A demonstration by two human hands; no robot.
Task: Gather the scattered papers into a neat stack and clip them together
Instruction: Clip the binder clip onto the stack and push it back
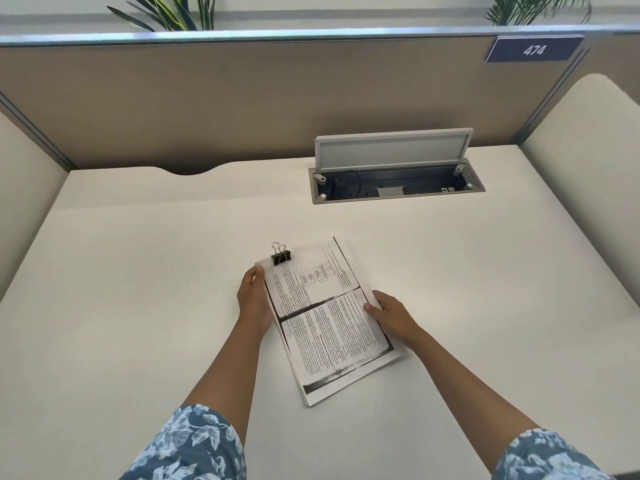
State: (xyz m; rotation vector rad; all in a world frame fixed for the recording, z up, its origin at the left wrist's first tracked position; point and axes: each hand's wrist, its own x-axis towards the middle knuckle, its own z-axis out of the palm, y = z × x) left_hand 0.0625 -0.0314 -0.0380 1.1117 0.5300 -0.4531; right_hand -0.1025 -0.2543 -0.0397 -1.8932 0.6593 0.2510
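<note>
A stack of printed papers [329,323] lies on the white desk [138,271], turned a little anticlockwise. A black binder clip [280,256] with its wire handles up grips the stack's far left corner. My left hand [254,299] rests against the stack's left edge, fingertips touching the paper just below the clip. My right hand [388,315] lies at the right edge, with the thumb pressing on the top sheet. The lower sheets stick out slightly at the near end.
An open cable box [398,185] with its lid [393,148] raised is set into the desk at the back right. A beige partition [242,98] closes the back, with padded side panels [595,168] at left and right.
</note>
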